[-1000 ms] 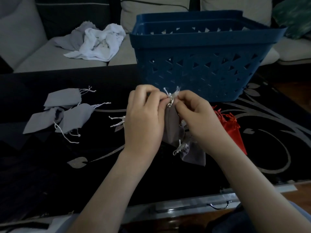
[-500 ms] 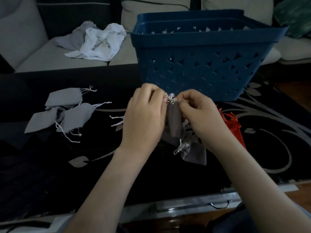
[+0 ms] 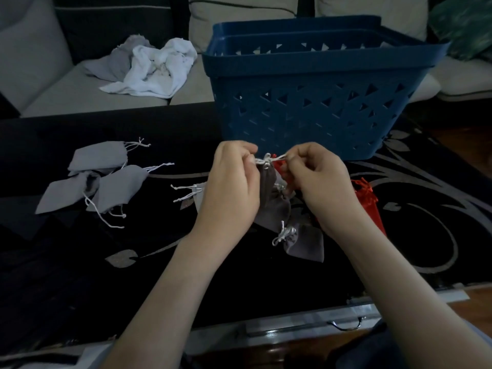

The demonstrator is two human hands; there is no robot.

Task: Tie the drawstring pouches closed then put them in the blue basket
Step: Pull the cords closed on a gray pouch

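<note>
Since half a second ago the hands have drawn apart. Left hand [image 3: 231, 187] and right hand [image 3: 319, 187] now sit a little way from each other, each pinching one end of the white string [image 3: 269, 159] pulled taut between them.

Nearest, a metal handle [image 3: 346, 325] shows on the front edge of the black table [image 3: 80, 262]. Just below the hands lies a tied pouch [image 3: 303, 243], grey, with its cord knotted. The held pouch [image 3: 269, 193], also grey, hangs from the string between the hands, its neck gathered shut. A red pouch [image 3: 368, 201] lies on the table just right of the right wrist. Well apart to the left, three flat grey pouches [image 3: 101, 179] overlap, their cords loose. Just behind the hands stands the basket [image 3: 319, 102]; its inside is hidden. Beyond it, a white cloth [image 3: 154, 70] lies crumpled on the sofa [image 3: 53, 83].
</note>
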